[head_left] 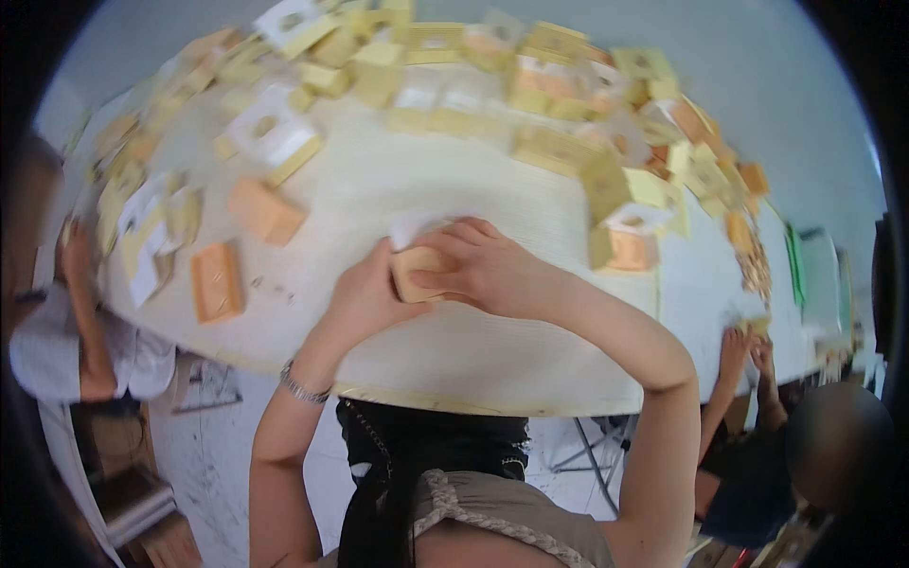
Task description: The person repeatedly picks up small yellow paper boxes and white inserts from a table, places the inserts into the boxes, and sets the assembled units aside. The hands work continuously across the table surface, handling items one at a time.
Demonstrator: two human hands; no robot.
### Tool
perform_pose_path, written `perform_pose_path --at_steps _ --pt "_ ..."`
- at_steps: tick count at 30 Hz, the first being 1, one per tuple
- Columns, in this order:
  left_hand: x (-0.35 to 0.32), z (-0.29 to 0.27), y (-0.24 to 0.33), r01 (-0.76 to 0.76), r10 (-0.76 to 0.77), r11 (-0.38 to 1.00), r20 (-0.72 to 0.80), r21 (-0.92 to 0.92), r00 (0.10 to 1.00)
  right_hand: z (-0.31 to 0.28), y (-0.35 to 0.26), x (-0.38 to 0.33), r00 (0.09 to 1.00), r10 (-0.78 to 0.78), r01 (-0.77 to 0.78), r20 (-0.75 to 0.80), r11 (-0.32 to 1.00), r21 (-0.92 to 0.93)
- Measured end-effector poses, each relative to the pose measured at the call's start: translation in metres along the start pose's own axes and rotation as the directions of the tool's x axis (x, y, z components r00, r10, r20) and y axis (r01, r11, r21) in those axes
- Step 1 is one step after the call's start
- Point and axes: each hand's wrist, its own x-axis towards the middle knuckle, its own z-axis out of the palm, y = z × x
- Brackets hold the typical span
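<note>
Grey top (pixel 492 494) nearest — both hands (pixel 360 298) (pixel 473 265) clasp a block (pixel 407 265).

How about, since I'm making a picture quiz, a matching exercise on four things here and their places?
1. Silver band
2. Beige block
3. Bright orange box
4. Green object

A. On the table, toward the left
B. Toward the picture's far right
C. Held between left hand and right hand
D. Around the left wrist

Pairs: 1-D; 2-C; 3-A; 4-B
</note>
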Motion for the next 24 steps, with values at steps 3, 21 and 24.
perform_pose_path --at_steps 3,21,24 --pt "0.002 0.006 0.000 -0.001 -0.005 0.995 -0.054 -0.098 0.999 -0.006 -0.008 -0.015 0.991 0.109 -0.118 -0.083 0.986 -0.118" --pt "-0.004 0.003 -0.004 -0.074 0.070 0.995 -0.064 -0.062 0.995 -0.010 -0.004 -0.020 0.996 0.088 -0.085 0.016 0.984 -0.154" --pt "-0.001 0.006 -0.005 -0.138 0.136 0.990 -0.067 -0.031 0.988 -0.008 0.004 -0.027 0.990 0.137 -0.137 -0.033 0.990 0.020"
